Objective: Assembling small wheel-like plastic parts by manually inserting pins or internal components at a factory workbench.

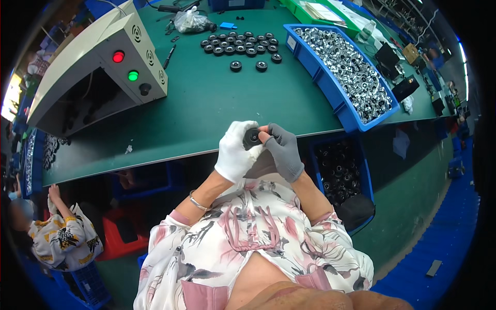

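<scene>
My left hand (pixel 235 150), in a white glove, is closed round a small black wheel (pixel 251 138) just off the front edge of the table. My right hand (pixel 282 151), in a grey glove with bare thumb and fingertip, pinches at the right side of the same wheel. Whether a second small part sits between those right fingertips is hidden. Farther back on the green table (pixel 206 108) stand several finished-looking black wheels with silvery centres (pixel 240 45) in a cluster, with a few set apart in front.
At the right, a blue bin (pixel 323 88) holds many shiny metal parts (pixel 356 72). Below the table edge, another blue bin (pixel 368 165) contains black parts. A beige machine (pixel 103 67) with red and green buttons stands left. A co-worker (pixel 62 232) sits at far left.
</scene>
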Demonstrator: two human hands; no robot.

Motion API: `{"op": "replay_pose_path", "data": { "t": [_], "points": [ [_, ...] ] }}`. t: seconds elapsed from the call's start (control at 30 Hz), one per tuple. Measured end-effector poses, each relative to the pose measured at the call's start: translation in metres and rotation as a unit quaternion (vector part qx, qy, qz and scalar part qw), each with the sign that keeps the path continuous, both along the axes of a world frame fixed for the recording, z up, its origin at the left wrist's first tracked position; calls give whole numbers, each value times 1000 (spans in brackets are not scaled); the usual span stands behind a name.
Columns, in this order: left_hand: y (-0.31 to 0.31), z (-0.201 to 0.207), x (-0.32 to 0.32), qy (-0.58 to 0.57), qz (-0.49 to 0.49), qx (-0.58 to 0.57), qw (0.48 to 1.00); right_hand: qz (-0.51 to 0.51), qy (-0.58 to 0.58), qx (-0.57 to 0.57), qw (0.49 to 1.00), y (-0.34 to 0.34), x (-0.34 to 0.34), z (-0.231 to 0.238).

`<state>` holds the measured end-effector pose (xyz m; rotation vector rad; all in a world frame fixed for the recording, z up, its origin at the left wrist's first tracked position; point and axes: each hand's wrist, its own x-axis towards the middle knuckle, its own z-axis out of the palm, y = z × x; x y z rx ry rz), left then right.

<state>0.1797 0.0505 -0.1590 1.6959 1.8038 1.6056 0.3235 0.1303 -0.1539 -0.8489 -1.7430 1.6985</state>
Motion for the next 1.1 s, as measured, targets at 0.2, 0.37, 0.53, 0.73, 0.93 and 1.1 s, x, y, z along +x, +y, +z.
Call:
{"op": "replay_pose_path", "data": {
  "t": [0.2,0.37,0.53,0.73,0.93,1.1],
  "points": [
    [-21,-3,-1,-433,-95,-116,889,-42,113,-48,991,-22,-5,-7],
    [-25,-17,3,-486,-114,-94,861,-49,124,-52,990,-30,-3,-10],
    [-28,-21,4,-496,-132,-99,853,-50,171,-150,973,-32,1,-22],
    [-33,-3,12,-198,-148,-59,967,2,65,12,998,-22,20,-16],
    [-32,0,16,-66,-151,-44,985,-35,69,-43,996,-25,22,-19],
    [-34,-16,21,-148,-143,-58,977,-18,110,-183,977,-27,21,-21]
  ]
}}
